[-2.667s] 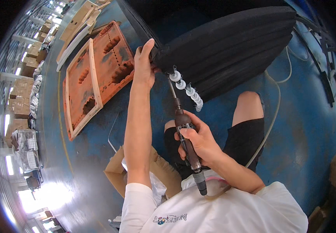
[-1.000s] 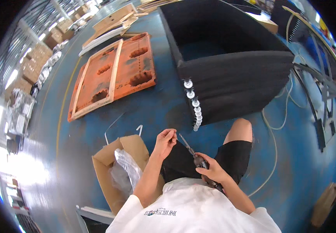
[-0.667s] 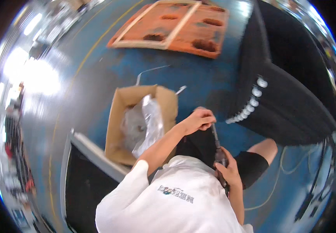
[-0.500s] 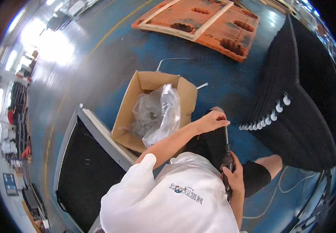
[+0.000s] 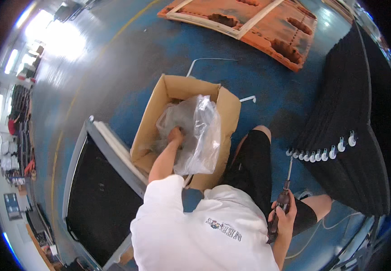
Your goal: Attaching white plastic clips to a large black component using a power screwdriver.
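My left hand (image 5: 175,135) reaches down into a clear plastic bag (image 5: 207,149) inside an open cardboard box (image 5: 229,113); its fingers are hidden in the bag. What lies at the bottom of the bag cannot be made out. In my right hand (image 5: 285,214) is a screwdriver (image 5: 284,198) with a thick dark body and a long thin shaft. Its shaft points up and away, its tip close in view to a row of whitish rollers or hooks (image 5: 324,155) along a black ribbed panel (image 5: 340,90).
A grey-framed black panel (image 5: 103,194) leans left of the box. Ahead on the blue floor lies a worn orange slab (image 5: 267,31) with a wooden frame on it. White strips (image 5: 249,99) stick out beyond the box. A pale cable (image 5: 310,237) runs along the floor at right.
My left hand has moved from the screwdriver's tip leftward and down into the bag. The screwdriver has shifted right in my right hand, its shaft now tilted.
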A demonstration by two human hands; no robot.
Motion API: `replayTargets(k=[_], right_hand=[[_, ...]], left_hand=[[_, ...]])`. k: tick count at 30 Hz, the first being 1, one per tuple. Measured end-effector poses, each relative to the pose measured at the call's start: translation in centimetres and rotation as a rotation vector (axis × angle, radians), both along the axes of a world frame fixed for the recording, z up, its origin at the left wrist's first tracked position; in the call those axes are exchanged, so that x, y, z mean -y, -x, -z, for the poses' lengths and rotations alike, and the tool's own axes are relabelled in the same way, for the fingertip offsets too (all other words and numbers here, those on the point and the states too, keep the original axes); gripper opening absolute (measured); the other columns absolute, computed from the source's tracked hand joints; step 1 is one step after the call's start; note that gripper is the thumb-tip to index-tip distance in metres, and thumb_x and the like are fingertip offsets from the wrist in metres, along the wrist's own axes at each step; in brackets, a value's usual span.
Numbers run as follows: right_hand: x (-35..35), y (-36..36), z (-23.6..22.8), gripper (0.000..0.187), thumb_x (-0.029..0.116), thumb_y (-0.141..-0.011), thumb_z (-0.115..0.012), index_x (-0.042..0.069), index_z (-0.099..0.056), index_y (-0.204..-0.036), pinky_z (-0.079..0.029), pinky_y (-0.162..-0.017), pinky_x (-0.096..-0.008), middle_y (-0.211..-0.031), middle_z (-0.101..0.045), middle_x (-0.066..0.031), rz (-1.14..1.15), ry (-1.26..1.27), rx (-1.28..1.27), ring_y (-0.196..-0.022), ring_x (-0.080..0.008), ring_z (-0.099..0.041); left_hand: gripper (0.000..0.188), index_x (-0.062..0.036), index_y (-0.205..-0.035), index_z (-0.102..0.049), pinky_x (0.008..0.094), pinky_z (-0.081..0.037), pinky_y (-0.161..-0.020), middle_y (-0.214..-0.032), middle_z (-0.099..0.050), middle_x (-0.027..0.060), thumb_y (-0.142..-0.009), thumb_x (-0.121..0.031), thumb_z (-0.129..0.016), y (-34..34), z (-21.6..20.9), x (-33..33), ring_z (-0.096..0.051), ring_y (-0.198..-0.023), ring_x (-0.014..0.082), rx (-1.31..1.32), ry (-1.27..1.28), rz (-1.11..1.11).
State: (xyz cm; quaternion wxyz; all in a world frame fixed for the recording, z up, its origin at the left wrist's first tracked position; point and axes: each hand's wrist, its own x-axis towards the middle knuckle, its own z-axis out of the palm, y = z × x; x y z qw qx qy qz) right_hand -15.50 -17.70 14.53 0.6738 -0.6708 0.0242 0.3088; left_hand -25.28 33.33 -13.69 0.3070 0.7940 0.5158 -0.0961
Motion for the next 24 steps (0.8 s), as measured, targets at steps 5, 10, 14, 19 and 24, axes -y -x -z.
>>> replayTargets(k=[5,10,14,19,24], right_hand=[[-0.1,0.1,-1.1,0.069,0.001,-0.082,-0.069,-0.003,-0.038,-0.143,-0.049,-0.051,-0.0279,-0.089,-0.063,-0.0094,-0.01,0.009,-0.05,-0.057,-0.0143,-0.06],[-0.1,-1.3,-3.2,0.065,0.002,-0.085,-0.068,0.005,-0.041,-0.143,-0.049,-0.054,-0.0276,-0.084,-0.059,-0.0053,-0.067,0.037,0.014,-0.059,-0.0114,-0.058],[0.7,-1.0,-3.0,0.061,0.004,-0.086,-0.066,0.007,-0.043,-0.142,-0.05,-0.056,-0.0264,-0.084,-0.057,-0.0042,-0.069,0.008,0.024,-0.06,-0.0114,-0.059],[1.8,-1.3,-3.5,0.06,0.004,-0.086,-0.064,0.005,-0.042,-0.141,-0.051,-0.057,-0.0282,-0.083,-0.058,-0.0055,-0.106,0.025,0.087,-0.059,-0.0134,-0.059],[2.5,-0.9,-2.8,0.06,0.009,-0.085,-0.068,0.009,-0.045,-0.141,-0.05,-0.056,-0.0283,-0.085,-0.059,-0.0066,-0.025,0.003,0.018,-0.059,-0.0132,-0.059]], left_hand=[[0.036,-0.0075,-0.12,-0.066,0.0509,-0.051,-0.091,-0.124,-0.065,0.0188,-0.095,-0.028,-0.049,1.7,8.9,-4.2,-0.064,-0.112,0.0381,-0.188,-0.131,0.16],[0.035,-0.008,-0.118,-0.065,0.0482,-0.051,-0.085,-0.119,-0.065,0.017,-0.095,-0.029,-0.049,-8.0,3.3,5.6,-0.063,-0.105,0.0353,-0.018,-0.044,0.437],[0.034,-0.0085,-0.116,-0.065,0.0456,-0.05,-0.08,-0.114,-0.065,0.0153,-0.096,-0.031,-0.049,-7.5,-0.4,1.4,-0.062,-0.099,0.0326,0.016,-0.082,0.548],[0.032,-0.0091,-0.113,-0.064,0.0422,-0.05,-0.073,-0.108,-0.065,0.0131,-0.096,-0.032,-0.05,-4.1,-1.8,-3.7,-0.061,-0.091,0.0291,0.036,-0.089,0.542],[0.031,-0.0098,-0.111,-0.063,0.0389,-0.049,-0.066,-0.102,-0.066,0.0109,-0.096,-0.034,-0.05,0.0,-2.8,-7.5,-0.06,-0.083,0.0257,0.043,-0.052,0.487]])
